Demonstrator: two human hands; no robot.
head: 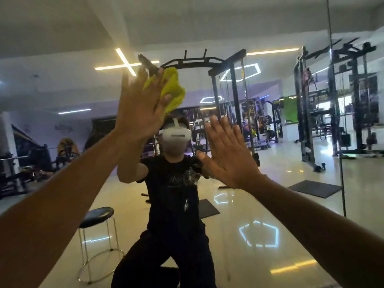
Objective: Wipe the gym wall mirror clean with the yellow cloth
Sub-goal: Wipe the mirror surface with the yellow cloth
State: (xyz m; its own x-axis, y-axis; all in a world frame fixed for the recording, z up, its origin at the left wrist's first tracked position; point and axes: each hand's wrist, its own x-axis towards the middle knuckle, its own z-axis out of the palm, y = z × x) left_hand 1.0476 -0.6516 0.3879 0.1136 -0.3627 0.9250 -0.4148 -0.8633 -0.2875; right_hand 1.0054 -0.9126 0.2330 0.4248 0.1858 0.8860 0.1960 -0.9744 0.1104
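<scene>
The wall mirror point(259, 194) fills almost the whole view and reflects the gym and the person in black wearing a white headset. My left hand point(139, 109) is raised high at centre left, fingers straight, pressing the crumpled yellow cloth point(173, 90) flat against the glass. The cloth bulges out to the right of my fingers. My right hand point(226, 150) lies lower, right of centre, fingers straight and spread, palm toward the mirror surface, holding nothing.
A vertical mirror seam point(340, 173) runs down the right side. The reflection shows a black round stool point(96, 217) on chrome legs at lower left, a cable machine point(232, 100) behind, racks at right, and dark floor mats point(315, 188).
</scene>
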